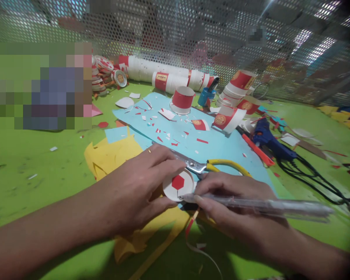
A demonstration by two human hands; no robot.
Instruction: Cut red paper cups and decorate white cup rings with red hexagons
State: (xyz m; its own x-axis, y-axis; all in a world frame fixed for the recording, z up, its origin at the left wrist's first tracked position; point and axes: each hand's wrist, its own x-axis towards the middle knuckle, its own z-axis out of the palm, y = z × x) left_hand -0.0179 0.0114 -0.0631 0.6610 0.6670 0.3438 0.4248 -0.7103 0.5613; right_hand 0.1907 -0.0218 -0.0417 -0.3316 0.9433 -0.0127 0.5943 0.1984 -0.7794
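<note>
My left hand (151, 175) grips a small round white paper disc (168, 189), thumb at its lower edge and fingers along the top. A red hexagon (177, 181) sits in the disc's middle, with a short dark line running down from it. In my right hand (236, 198) is a clear-barrelled pen (274, 206), blurred at its far end. The pen's tip meets the disc near the bottom of that line. Scissors with yellow handles (221, 162) lie just beyond both hands. Yellow paper (113, 153) and a thin red-and-white strip (189, 229) lie around and below my hands.
Scraps litter a light-blue sheet (186, 128). Behind it stand a cut red-and-white paper cup (183, 100), stacked cups (169, 70) and a blue pot (206, 97). Right, a blue glue gun (268, 138) trails black cable beside a red-handled tool (258, 149). Perforated mesh (163, 31) rises behind.
</note>
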